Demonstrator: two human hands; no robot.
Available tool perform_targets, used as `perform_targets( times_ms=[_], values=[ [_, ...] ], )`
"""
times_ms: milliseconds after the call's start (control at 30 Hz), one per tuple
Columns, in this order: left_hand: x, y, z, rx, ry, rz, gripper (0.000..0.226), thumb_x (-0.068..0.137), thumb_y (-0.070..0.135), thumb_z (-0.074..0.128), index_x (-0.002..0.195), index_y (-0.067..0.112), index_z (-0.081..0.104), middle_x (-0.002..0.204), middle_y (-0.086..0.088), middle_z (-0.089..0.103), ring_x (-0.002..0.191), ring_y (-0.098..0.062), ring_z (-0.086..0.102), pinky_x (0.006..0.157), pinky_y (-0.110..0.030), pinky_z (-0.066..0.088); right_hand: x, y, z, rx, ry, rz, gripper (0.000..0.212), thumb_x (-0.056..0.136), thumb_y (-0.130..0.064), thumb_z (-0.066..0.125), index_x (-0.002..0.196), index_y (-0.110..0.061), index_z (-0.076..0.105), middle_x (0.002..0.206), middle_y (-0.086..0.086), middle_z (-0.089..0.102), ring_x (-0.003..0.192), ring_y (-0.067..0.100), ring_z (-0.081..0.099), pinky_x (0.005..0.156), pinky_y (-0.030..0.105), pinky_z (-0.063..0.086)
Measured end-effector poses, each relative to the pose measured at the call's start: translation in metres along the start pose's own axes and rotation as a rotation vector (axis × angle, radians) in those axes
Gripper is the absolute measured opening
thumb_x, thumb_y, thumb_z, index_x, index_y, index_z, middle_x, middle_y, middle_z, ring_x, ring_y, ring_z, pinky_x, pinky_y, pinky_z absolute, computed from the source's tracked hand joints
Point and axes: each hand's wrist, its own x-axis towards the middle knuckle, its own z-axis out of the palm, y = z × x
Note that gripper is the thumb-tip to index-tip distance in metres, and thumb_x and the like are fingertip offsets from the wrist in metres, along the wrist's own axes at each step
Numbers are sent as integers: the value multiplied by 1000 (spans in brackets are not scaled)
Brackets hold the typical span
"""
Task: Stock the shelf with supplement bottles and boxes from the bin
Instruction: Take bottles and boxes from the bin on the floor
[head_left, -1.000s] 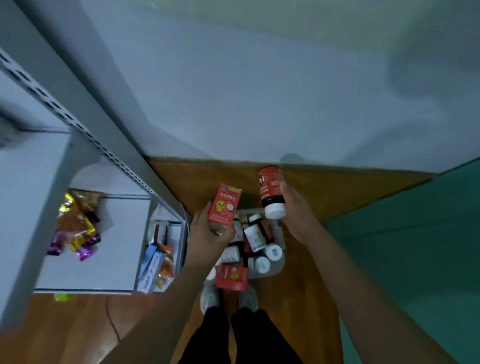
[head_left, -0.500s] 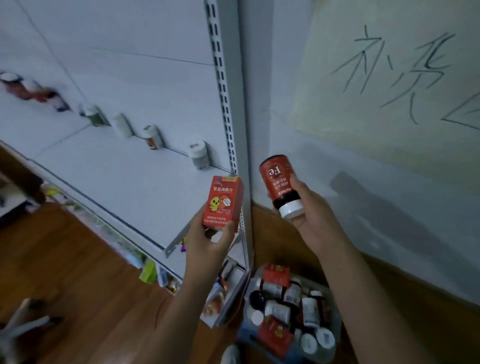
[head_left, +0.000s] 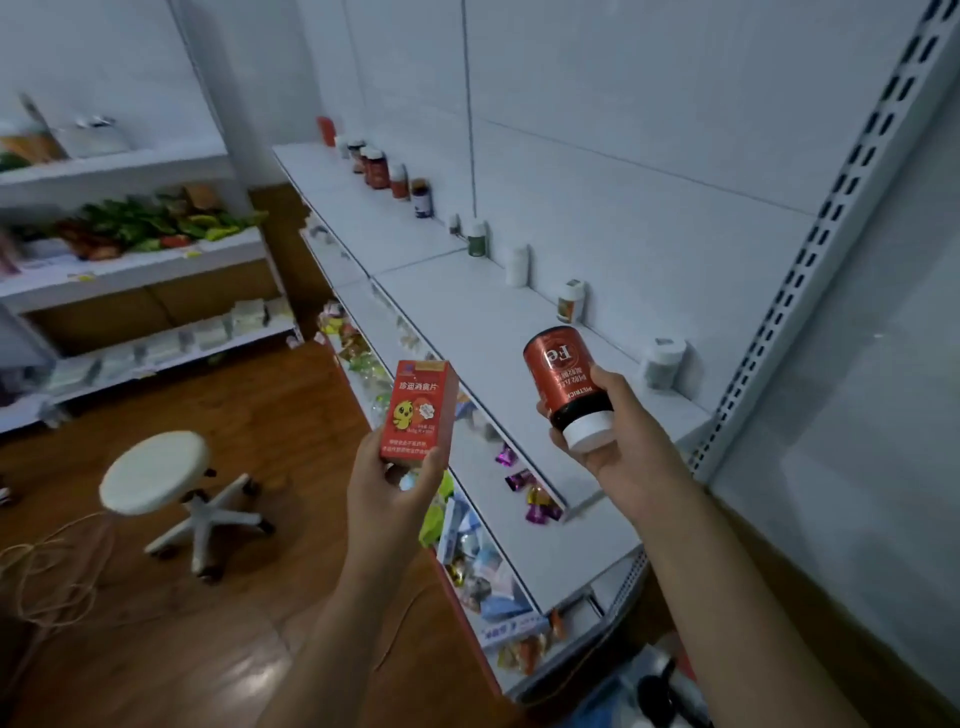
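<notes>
My left hand (head_left: 397, 486) holds a red supplement box (head_left: 418, 411) upright by its lower end, in front of the white shelf (head_left: 467, 317). My right hand (head_left: 615, 431) grips a red bottle (head_left: 563, 382) upside down, white cap toward my palm, just above the shelf's front part. Several bottles stand in a row along the shelf's back wall, the nearest a pale one (head_left: 662, 362). The bin (head_left: 649, 691) shows only as a sliver at the bottom edge, with dark bottles in it.
Lower shelves (head_left: 488, 561) beneath hold candy packets and small boxes. A white round stool (head_left: 156, 473) on wheels stands on the wooden floor at left, with a loose cable (head_left: 47, 566) beside it. Another shelving unit (head_left: 130, 265) with goods lines the far left wall.
My view has swung up and left from the bin on the floor to the shelf. Both hands have risen with the box and the bottle toward the shelf.
</notes>
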Motion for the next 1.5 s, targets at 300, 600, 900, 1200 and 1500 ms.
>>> perform_targets(
  times_ms=[300,600,900,1200,1500],
  values=[
    [104,-45,-159,-2,125,-26,41,80,52,73,114,52,51,116,14,63,103,2,62,82,-21,51,76,75,169,22,-161,98,44,93,-33,61,128,-7,55,104,24,70,82,29,71,56,31,57],
    [190,-78,-220,-353,113,-282,69,70,24,86,129,31,51,116,5,66,100,-7,68,81,-25,53,157,127,241,-17,-187,147,65,75,-35,75,131,-10,54,122,25,64,96,31,66,59,30,58],
    [332,-126,-203,-813,20,-476,70,72,5,74,137,6,48,121,-16,60,102,-26,62,77,-28,56,303,129,289,-387,-272,5,65,69,-30,87,122,-6,58,119,27,65,90,27,68,80,39,56],
    [504,-138,-199,-632,103,-499,52,87,24,67,135,17,51,128,-12,62,114,-25,64,82,-32,56,470,86,342,-853,-248,-257,51,81,-52,73,122,-25,60,105,-3,70,93,13,68,60,13,48],
    [631,-180,-215,-632,139,-512,49,93,25,63,139,13,50,132,-14,59,108,-20,66,73,-25,57,593,91,399,-973,-155,-398,42,89,-39,68,125,-22,55,109,-7,63,92,-4,58,62,4,44]
  ],
)
